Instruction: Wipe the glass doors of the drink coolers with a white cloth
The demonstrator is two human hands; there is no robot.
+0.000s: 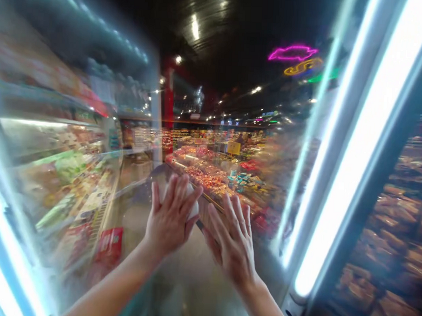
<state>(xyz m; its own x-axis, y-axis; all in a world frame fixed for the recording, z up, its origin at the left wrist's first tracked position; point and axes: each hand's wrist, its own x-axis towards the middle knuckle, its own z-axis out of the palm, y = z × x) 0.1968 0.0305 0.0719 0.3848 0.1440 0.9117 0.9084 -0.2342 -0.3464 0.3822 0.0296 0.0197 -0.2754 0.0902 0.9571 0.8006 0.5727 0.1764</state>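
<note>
My left hand (171, 217) is raised in the middle of the view with its fingers spread. Beneath it lies a white cloth (194, 209), whose edge shows beside and between the fingers; the palm side is hidden. Just to its right, my right hand (232, 243) is stretched out flat with the fingers apart, and nothing shows in it. Both hands appear to press on a clear glass pane, through which the shop is seen; I cannot make out exactly where they touch.
Bright tube lights (358, 155) stand at the right, more at the lower left. Blurred shelves of packaged goods (70, 180) run along the left, with a red packet (110, 244) low down. Farther off is a long display of goods (210, 176). Neon signs (293, 53) hang above.
</note>
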